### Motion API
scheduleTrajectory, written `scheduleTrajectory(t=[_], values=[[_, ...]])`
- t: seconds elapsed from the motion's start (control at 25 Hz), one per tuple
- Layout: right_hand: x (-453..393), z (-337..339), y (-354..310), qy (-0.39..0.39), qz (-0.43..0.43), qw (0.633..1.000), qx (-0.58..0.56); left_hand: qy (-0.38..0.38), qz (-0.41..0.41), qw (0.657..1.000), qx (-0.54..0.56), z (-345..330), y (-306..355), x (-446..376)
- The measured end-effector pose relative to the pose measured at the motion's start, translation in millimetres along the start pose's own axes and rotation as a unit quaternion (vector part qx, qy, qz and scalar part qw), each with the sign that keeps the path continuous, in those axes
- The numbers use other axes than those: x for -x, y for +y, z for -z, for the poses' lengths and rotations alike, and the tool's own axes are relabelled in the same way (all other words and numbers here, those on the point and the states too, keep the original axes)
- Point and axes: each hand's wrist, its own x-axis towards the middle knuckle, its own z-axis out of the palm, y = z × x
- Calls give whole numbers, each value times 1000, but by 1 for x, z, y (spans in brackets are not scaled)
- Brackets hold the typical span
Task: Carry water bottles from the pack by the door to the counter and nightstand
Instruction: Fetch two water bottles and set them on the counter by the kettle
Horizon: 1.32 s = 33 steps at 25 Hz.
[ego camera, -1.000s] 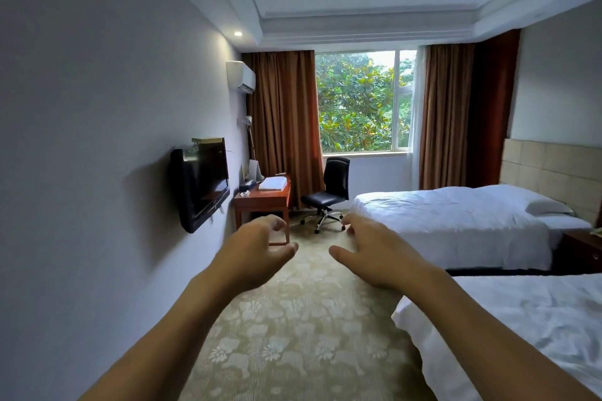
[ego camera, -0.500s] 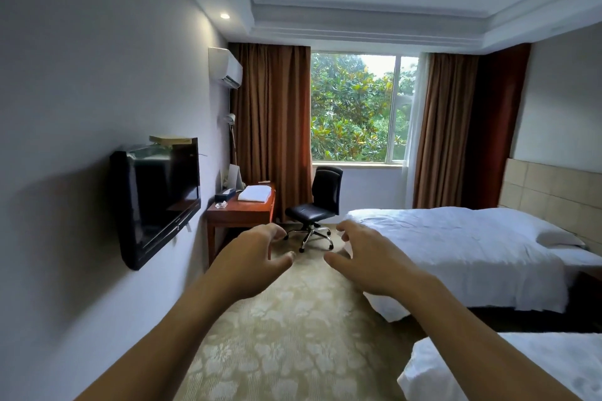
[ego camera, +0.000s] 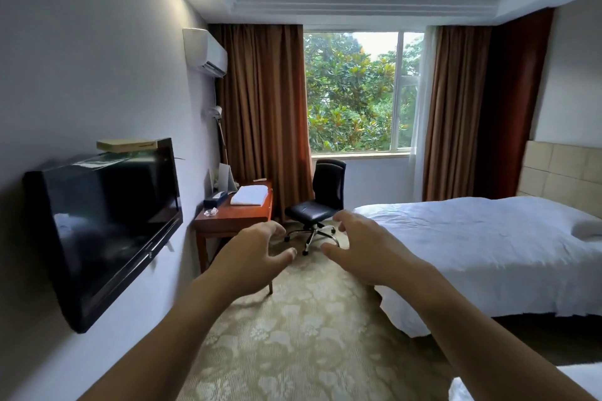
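Since a second ago you have come further into the room: the wall television (ego camera: 104,221) now sits large at your near left, the desk (ego camera: 234,221) and office chair (ego camera: 321,205) are closer, and the near bed has slid almost out of view at the bottom right. Both your arms stay stretched out in front of you, much as before.

Ahead, the far window (ego camera: 355,91) shows green trees between brown curtains (ego camera: 264,114). The white bed (ego camera: 482,254) fills the right side, its beige headboard (ego camera: 563,172) against the right wall. Patterned carpet (ego camera: 293,345) runs down the middle of the floor. An air conditioner (ego camera: 205,52) hangs high on the left wall. On the desk lie a folded white towel (ego camera: 249,196), a dark tissue box (ego camera: 215,198) and a small glass ashtray (ego camera: 210,212).

Your left hand (ego camera: 250,257) and right hand (ego camera: 365,247) hover near each other above the carpet, backs up, fingers loosely curled and thumbs pointing inward. Neither one grasps anything. No water bottles, pack, counter or nightstand show in this view.
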Motion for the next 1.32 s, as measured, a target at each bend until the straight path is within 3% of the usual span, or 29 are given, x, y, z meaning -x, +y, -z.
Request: scheduleTrajectory(t=[0.44,0.92,1.12,1.32], values=[[-311,-51,135,4,32,999,-25,25,23,999,-40,-72,-99,-305],[-571,-119,252,-7,-1,1000,-2,8,12,1000,-21,-163,-222,-581],[-703,-146,274,-7,-10,1000,1,33,9,999,-9,-176,-285,-706],[-812,-195,262,-10,22,999,-32,55,47,997,-31,-168,-355,-773]])
